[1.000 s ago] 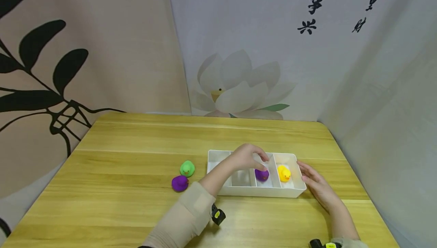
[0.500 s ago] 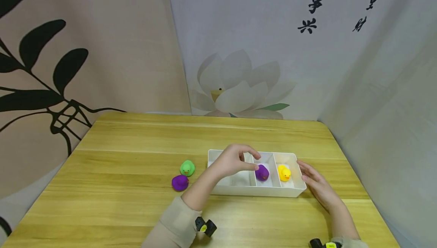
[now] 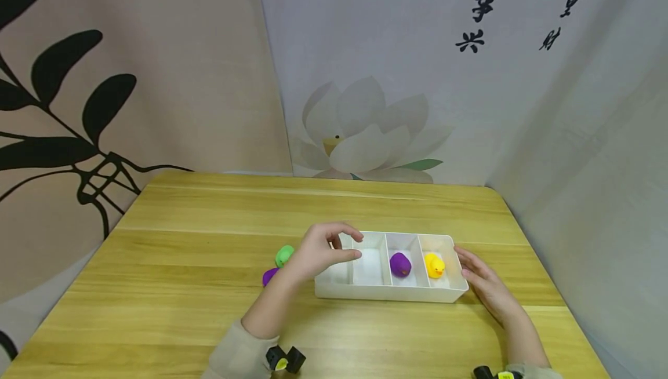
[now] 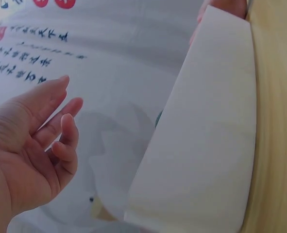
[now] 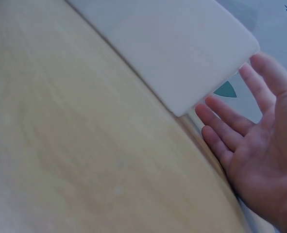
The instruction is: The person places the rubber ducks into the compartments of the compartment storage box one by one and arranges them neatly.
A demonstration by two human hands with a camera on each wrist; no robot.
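My left hand (image 3: pixel 320 251) hovers over the left part of a white divided box (image 3: pixel 386 293), its fingers loosely bent and holding nothing. In the left wrist view that hand (image 4: pixel 36 145) hangs apart from the box (image 4: pixel 201 126). My right hand (image 3: pixel 485 280) rests with its fingertips against the box's right end, as the right wrist view also shows for the hand (image 5: pixel 255 136). A yellow rubber duck (image 3: pixel 434 265) sits in the rightmost compartment. Beside it, one compartment to the left, is a purple rubber duck (image 3: pixel 400 265).
Left of the box, a green rubber duck (image 3: pixel 284 255) and a second purple duck (image 3: pixel 269 276) stand on the wooden table (image 3: pixel 209 263), partly hidden by my left hand and forearm. A printed curtain (image 3: pixel 365 48) hangs behind the table.
My left hand has moved left, away from the purple duck in the box, towards the two ducks on the table. The right hand has stayed at the box's end.
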